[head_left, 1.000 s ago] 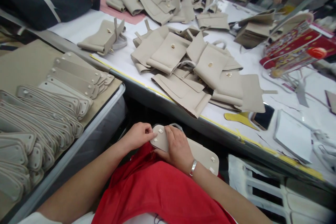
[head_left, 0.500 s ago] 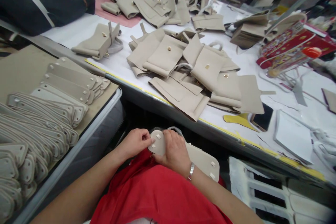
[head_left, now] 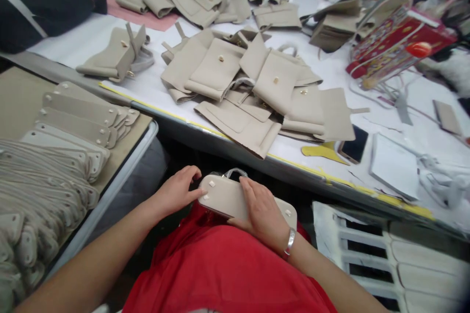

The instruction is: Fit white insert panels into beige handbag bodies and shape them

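Observation:
A beige handbag (head_left: pixel 223 194) rests on my lap, its long oval base facing up with small pale studs near both ends. Its grey wrapped handle (head_left: pixel 235 172) sticks out on the far side. Across the base lies my right hand (head_left: pixel 261 208), gripping it with fingers toward the far edge and thumb at the near edge. At the left end, the thumb of my left hand (head_left: pixel 178 190) touches the bag beside the studs, its curved fingers apart from the thumb. The bag's body below the base is hidden.
Beige bag pieces (head_left: pixel 257 83) are piled on the white table (head_left: pixel 147 90), near a phone (head_left: pixel 353 144) and a white pad (head_left: pixel 392 164). Stacked oval base panels (head_left: pixel 55 166) fill the board at left. A slatted white crate (head_left: pixel 360 249) stands at right.
My right hand has slid rightward along the base, uncovering its left part. My left hand's thumb and fingers have spread apart. The whole view has shifted slightly.

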`<state>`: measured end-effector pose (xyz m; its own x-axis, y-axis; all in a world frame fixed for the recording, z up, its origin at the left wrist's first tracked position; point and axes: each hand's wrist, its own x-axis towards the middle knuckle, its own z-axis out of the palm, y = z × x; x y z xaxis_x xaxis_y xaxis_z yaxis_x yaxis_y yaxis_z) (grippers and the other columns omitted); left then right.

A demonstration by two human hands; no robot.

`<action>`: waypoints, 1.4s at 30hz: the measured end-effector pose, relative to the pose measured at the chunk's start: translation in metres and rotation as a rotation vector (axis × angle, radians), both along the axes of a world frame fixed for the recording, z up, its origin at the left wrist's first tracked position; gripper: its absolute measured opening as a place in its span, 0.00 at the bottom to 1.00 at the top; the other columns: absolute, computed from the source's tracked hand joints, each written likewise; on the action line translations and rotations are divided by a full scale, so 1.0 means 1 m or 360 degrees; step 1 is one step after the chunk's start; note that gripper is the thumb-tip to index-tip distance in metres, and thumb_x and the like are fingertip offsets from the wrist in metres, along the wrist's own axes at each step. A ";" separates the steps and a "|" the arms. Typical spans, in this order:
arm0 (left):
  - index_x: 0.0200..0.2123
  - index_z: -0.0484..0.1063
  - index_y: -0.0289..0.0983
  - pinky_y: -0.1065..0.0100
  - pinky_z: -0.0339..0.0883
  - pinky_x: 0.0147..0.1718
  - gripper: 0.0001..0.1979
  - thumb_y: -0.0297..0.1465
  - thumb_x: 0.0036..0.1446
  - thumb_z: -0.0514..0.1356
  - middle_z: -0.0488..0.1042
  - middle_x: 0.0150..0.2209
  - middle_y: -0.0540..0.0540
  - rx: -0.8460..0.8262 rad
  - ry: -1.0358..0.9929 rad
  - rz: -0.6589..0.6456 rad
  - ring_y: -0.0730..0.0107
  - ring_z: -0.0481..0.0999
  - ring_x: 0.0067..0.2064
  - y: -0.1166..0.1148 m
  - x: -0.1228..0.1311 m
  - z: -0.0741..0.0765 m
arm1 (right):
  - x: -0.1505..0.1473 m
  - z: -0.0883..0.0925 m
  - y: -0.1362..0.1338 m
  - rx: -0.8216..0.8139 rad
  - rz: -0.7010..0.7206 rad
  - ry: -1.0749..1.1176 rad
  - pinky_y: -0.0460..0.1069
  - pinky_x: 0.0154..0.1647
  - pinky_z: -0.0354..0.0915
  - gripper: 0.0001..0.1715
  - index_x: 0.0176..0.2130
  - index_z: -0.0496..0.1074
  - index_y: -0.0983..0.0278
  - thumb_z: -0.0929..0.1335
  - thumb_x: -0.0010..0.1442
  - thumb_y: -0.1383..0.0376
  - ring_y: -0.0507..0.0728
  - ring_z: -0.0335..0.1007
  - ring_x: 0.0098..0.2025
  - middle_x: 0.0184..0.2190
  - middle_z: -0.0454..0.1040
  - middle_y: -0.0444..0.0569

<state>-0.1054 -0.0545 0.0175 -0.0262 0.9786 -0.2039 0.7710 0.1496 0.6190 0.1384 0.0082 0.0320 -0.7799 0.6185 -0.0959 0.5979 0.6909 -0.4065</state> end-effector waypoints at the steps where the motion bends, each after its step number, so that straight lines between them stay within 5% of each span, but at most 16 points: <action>1: 0.42 0.64 0.36 0.60 0.64 0.41 0.17 0.37 0.51 0.57 0.69 0.42 0.43 0.0110 0.0084 -0.0064 0.61 0.69 0.43 0.001 0.003 0.003 | 0.012 0.001 0.001 0.0009 -0.0029 -0.0010 0.60 0.56 0.53 0.52 0.60 0.50 0.72 0.69 0.47 0.47 0.66 0.54 0.56 0.56 0.58 0.63; 4: 0.53 0.59 0.37 0.54 0.55 0.54 0.24 0.36 0.52 0.56 0.62 0.54 0.38 0.0410 0.0196 -0.0394 0.56 0.60 0.56 0.009 0.020 0.010 | 0.038 0.002 0.002 0.0013 -0.0090 -0.0023 0.60 0.56 0.53 0.53 0.59 0.52 0.71 0.69 0.45 0.43 0.66 0.55 0.56 0.55 0.59 0.63; 9: 0.60 0.49 0.34 0.51 0.45 0.58 0.47 0.52 0.43 0.60 0.59 0.58 0.35 0.0459 0.0246 -0.0903 0.52 0.57 0.58 0.025 0.058 -0.003 | 0.046 -0.003 0.003 -0.0007 -0.0094 -0.0004 0.59 0.55 0.54 0.50 0.56 0.57 0.70 0.68 0.45 0.42 0.65 0.57 0.54 0.53 0.62 0.61; 15: 0.56 0.57 0.34 0.52 0.50 0.53 0.42 0.53 0.41 0.59 0.65 0.52 0.35 0.0402 0.0318 -0.0864 0.51 0.63 0.52 0.030 0.064 -0.018 | 0.048 -0.006 0.004 -0.0025 -0.0079 0.0040 0.59 0.55 0.53 0.44 0.55 0.58 0.69 0.67 0.49 0.45 0.65 0.57 0.53 0.53 0.63 0.59; 42: 0.58 0.54 0.33 0.56 0.51 0.48 0.39 0.53 0.50 0.52 0.62 0.53 0.34 0.0437 0.0647 -0.1077 0.51 0.61 0.50 0.020 0.067 -0.007 | 0.048 -0.012 -0.007 0.0242 0.0037 -0.0100 0.58 0.50 0.54 0.48 0.56 0.57 0.74 0.63 0.51 0.41 0.66 0.58 0.49 0.51 0.63 0.63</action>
